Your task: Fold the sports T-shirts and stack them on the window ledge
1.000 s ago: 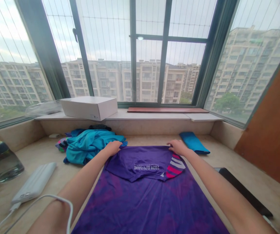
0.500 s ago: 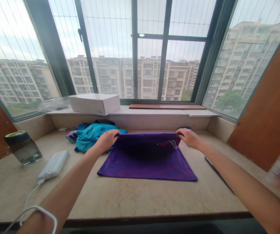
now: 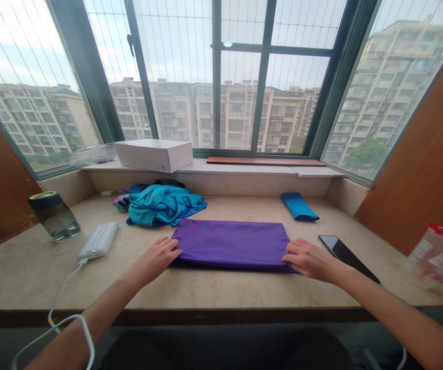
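A purple garment [image 3: 231,244] lies folded over into a wide rectangle on the stone counter. My left hand [image 3: 166,253] pinches its near left corner, thumb and fingers closed on the fabric. At the opposite side, my right hand [image 3: 302,258] has its fingers closed on the near right corner. A darker purple lower layer shows slightly beyond the near edge. Behind the garment on the left is a crumpled turquoise piece of clothing [image 3: 163,204]. A small folded blue cloth bundle [image 3: 299,206] rests at the back right.
Left on the counter [image 3: 221,291] are a water bottle [image 3: 56,218] and a white power bank [image 3: 98,240] with a cable [image 3: 60,291] running past my left forearm. A phone [image 3: 347,257] and a plastic container [image 3: 437,254] are at right. A white box [image 3: 155,155] sits on the sill.
Both hands have brought the raised far edge of the purple garment toward me and down, folding it over its near part. The blue bundle and phone are now more exposed.
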`<state>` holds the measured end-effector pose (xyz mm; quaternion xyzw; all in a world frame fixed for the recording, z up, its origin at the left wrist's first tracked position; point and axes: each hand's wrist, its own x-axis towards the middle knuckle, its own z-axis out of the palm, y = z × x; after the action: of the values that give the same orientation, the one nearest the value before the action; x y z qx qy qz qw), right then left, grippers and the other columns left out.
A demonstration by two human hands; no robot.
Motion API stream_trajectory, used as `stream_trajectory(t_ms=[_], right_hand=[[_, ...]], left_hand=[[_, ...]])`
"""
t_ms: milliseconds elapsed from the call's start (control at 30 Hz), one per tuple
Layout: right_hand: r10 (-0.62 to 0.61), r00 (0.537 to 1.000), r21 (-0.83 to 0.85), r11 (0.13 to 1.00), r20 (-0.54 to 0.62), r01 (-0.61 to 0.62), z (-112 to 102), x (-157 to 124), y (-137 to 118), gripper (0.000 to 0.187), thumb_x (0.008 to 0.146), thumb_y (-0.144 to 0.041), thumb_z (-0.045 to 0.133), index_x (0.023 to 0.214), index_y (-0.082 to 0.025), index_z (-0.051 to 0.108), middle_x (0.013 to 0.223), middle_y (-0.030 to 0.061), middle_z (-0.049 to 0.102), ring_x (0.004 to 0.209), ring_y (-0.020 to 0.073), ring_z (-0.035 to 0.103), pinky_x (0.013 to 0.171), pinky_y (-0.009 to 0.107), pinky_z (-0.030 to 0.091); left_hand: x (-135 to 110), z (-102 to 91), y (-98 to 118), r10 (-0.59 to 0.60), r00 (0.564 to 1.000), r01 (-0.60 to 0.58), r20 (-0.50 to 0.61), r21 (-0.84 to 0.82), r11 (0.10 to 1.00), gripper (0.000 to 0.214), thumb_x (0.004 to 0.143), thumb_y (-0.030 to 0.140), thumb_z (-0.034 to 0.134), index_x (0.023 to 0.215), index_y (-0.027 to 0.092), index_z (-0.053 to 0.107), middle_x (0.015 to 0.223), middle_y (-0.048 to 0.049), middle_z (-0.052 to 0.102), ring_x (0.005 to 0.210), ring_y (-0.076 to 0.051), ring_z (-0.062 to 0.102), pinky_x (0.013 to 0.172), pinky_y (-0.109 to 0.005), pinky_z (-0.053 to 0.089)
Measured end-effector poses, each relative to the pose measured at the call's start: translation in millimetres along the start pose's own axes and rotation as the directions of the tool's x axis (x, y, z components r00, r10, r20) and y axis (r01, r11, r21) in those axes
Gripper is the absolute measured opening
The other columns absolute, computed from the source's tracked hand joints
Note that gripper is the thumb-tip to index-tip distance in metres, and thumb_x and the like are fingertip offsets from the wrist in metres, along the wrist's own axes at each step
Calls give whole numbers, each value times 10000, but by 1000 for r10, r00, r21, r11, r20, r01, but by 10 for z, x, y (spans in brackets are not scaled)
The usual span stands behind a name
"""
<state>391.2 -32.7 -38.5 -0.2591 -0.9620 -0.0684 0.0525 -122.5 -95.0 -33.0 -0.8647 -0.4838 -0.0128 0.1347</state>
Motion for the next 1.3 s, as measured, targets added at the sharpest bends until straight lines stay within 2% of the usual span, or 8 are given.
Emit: stream_trajectory(t_ms=[300, 533, 633, 767, 900, 1067, 1167, 1300], right_hand=[[-6, 1000, 177, 984, 0, 6, 144, -158, -114, 373, 1019, -367, 510, 1357, -291, 647, 1306, 83, 700, 1204, 256, 626, 1095, 468, 409], [406, 910, -183, 891, -87, -415, 291, 241, 287, 332, 1005, -184, 464, 1148, -176, 763, 1336, 164, 674, 1319, 353, 565, 1126, 630, 341], [428, 890, -109, 888, -156, -447, 186, 522, -94, 343, 1018, -224, 474, 1260, -143, 703, 1361, 189, 651, 1300, 343, 579, 1142, 584, 353], [46, 994, 170, 985, -102, -28, 85, 613, -1081, 490, 1025, -493, 482, 1446, -251, 545, 1504, 85, 551, 1378, 245, 514, 1160, 426, 392], [-80, 973, 79, 992, -216, 99, 257, 453, -1798, 835, 898, -722, 544, 1538, -203, 413, 1519, 142, 521, 1397, 299, 478, 1161, 458, 376], [16, 824, -109, 990, -566, -94, 595, 333, -2022, 335, 986, -251, 581, 1315, -242, 643, 1179, 94, 727, 1200, 261, 611, 1131, 454, 334], [38, 748, -84, 989, -663, -124, 606, 297, -2014, 320, 1006, -115, 440, 1130, -216, 717, 977, 72, 738, 1057, 220, 650, 1082, 419, 340], [37, 738, 1, 999, -673, -48, 456, 209, -1931, 308, 1005, -99, 414, 1037, -192, 706, 898, 58, 717, 930, 186, 662, 1012, 379, 386]], left_hand=[[-176, 54, -1, -39, 998, 48, 50, -211, 976, 390, 1008, 320, 485, 1348, 246, 662, 1412, -100, 638, 1282, -286, 603, 1118, -434, 450], [-219, -354, 788, 120, 992, -99, 27, -402, 910, 435, 981, 345, 572, 1411, 280, 593, 1373, -68, 672, 1233, -273, 643, 1083, -434, 500], [-220, -362, 1012, 146, 989, -131, 3, -421, 898, 657, 918, 376, 667, 1529, 306, 439, 1553, -70, 499, 1395, -314, 501, 1164, -501, 418], [-268, -107, 980, 63, 998, -56, 6, -360, 931, 890, 845, 445, 736, 1599, 271, 297, 1642, -116, 335, 1478, -362, 369, 1181, -545, 379], [-413, 145, 975, 104, 992, -119, -75, -217, 969, 881, 830, 352, 741, 1593, 252, 313, 1615, -112, 395, 1440, -344, 434, 1146, -491, 435], [-583, 146, 1166, 252, 905, -232, -342, 101, 968, 544, 953, 9, 409, 1435, 210, 561, 1420, -39, 638, 1272, -220, 597, 1137, -352, 412], [-599, 39, 1267, 290, 845, -274, -449, 103, 956, 476, 1014, 35, 319, 1294, 179, 675, 1261, -30, 730, 1159, -191, 649, 1161, -328, 366], [-595, -46, 1375, 254, 770, -302, -586, 18, 953, 479, 1055, 91, 270, 1177, 168, 726, 1067, -35, 781, 1038, -165, 697, 1134, -302, 404]])
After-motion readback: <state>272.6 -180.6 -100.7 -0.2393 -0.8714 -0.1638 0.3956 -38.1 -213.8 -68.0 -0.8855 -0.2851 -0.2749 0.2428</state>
